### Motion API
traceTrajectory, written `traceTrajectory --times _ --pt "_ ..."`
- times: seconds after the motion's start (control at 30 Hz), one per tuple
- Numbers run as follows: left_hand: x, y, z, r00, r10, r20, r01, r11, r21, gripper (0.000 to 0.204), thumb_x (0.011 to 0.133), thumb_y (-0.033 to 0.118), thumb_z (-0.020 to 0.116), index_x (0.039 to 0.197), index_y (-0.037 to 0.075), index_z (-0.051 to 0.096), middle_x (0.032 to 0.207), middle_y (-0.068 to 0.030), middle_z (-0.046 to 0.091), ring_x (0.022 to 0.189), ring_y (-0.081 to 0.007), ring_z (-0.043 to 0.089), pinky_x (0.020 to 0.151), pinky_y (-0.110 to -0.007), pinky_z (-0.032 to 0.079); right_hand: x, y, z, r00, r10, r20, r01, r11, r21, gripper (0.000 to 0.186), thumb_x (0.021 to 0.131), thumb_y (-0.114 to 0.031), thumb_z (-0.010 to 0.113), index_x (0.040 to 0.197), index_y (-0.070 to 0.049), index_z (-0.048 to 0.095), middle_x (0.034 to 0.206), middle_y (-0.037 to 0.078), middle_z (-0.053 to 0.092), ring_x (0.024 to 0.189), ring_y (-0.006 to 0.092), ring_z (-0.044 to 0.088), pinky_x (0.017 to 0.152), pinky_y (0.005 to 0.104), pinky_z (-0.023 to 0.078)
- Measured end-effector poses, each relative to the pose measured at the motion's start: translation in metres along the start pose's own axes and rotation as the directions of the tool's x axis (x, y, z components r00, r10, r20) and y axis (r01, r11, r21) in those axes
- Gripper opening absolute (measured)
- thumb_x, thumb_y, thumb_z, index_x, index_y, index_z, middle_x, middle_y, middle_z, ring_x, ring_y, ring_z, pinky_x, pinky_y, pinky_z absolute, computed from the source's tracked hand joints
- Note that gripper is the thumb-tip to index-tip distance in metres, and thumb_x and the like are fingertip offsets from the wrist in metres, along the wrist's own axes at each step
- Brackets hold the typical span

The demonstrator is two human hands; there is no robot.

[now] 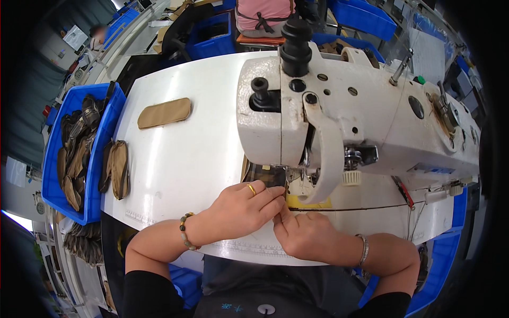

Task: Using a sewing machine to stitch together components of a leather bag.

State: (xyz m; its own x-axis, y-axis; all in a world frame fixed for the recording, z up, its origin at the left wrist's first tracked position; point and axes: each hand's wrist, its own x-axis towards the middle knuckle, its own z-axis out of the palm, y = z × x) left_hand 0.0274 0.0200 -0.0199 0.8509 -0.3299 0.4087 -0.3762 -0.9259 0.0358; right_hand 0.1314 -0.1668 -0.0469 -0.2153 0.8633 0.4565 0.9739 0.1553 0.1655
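Hands, one pair, bare. Left hand (246,209): fingers bent and close together, laid along the near edge of a dark fabric piece (269,175); ring and bead bracelet worn. Right hand (306,233): fingers curled in, tips meeting the left's beside that same edge (the thumbs' hold is hidden, so whether either hand pinches the cloth cannot be told). Fabric piece: flat on the worktop (196,153), just left of the needle area. Sewing machine (328,116): white, its head above the piece. Yellow strip (318,204): at the machine's base, near the right hand. Red-handled tool (404,193): farther right. Tan oblong piece (164,113): rounded ends, lying apart, far left. Brown fabric pieces (120,169): at the worktop's left edge, beside a blue bin (94,180) of similar pieces.
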Motion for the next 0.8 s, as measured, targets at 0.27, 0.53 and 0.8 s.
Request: traceTrajectory --times 0.27,0.53,0.8 --pt "0.002 0.004 0.01 0.999 0.035 -0.02 -0.034 0.998 0.053 0.028 0.071 0.014 0.068 0.097 0.004 0.07 0.103 -0.0048 0.071 0.086 -0.0148 0.06 0.069 -0.025 0.053 -0.001 -0.004 -0.002 1.0 0.006 0.023 -0.006 1.0 0.03 0.015 0.07 -0.015 0.062 0.074 -0.001 0.065 0.092 0.028 0.073 0.047 0.0089 0.052 0.042 0.0237 0.04" --pt "0.001 0.005 0.016 0.999 -0.005 -0.05 0.005 1.0 0.013 0.026 0.072 0.012 0.069 0.097 0.004 0.07 0.096 -0.0022 0.07 0.083 -0.0142 0.061 0.067 -0.026 0.053 0.001 -0.005 0.0 1.0 -0.004 0.003 0.004 1.0 0.005 0.016 0.07 -0.016 0.062 0.074 -0.001 0.066 0.089 0.028 0.072 0.047 0.0097 0.052 0.041 0.0241 0.038" --pt "0.006 -0.017 0.033 0.992 -0.096 -0.076 0.095 0.995 -0.016 0.023 0.076 0.014 0.068 0.098 0.006 0.07 0.096 -0.0014 0.071 0.085 -0.0161 0.063 0.067 -0.027 0.053 0.006 0.006 0.019 0.992 0.123 -0.042 -0.121 0.992 0.029 0.016 0.076 -0.012 0.062 0.08 0.003 0.066 0.103 0.033 0.07 0.047 0.0139 0.059 0.037 0.0295 0.045"
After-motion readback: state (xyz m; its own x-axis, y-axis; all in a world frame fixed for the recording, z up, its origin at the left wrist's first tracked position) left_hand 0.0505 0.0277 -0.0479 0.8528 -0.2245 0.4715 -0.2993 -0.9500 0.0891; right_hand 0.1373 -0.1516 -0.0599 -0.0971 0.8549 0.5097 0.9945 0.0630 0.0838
